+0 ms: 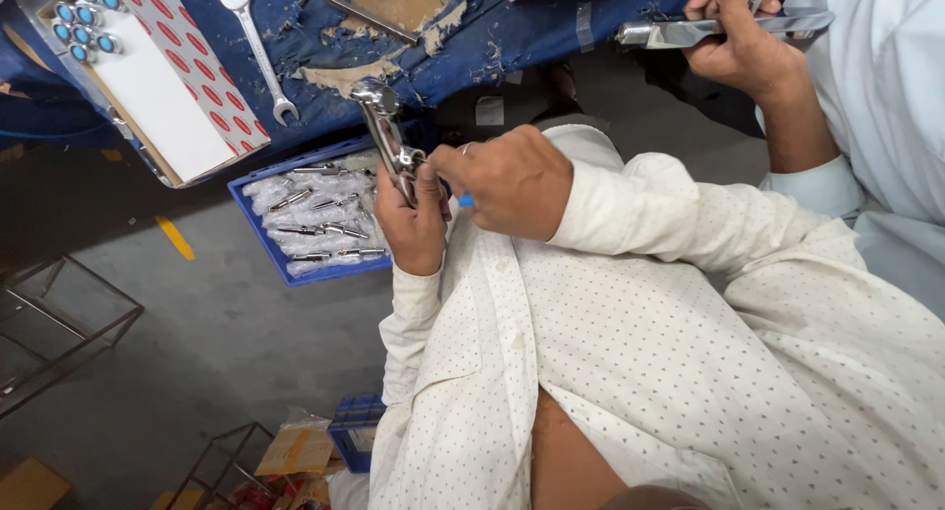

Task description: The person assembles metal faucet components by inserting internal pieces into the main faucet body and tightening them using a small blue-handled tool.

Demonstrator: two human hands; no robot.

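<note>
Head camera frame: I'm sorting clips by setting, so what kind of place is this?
Probably a small metalwork or tool-assembly workshop: a spanner on a worn blue bench, a blue tray of wrapped steel parts, and both hands on a polished steel instrument.

One chrome tap [386, 136] up in the middle, and that's our landmark. Two hands on it: the left hand [413, 224] wrapped round its lower end, the right hand [512, 180] just beside. One more hand [738, 42], a co-worker's, far right of the tap, with a second chrome tap piece [724, 28] in it. So two chrome pieces in hands. Left of the tap, one open-ended spanner [258, 47] on the blue cloth. One blue tray [258, 229] just below-left of the tap, holding small wrapped metal parts [315, 220], around seven, hard to count exactly through the plastic. Far left, one cardboard box [157, 87] with seven blue-capped fittings [87, 18] showing.
</note>
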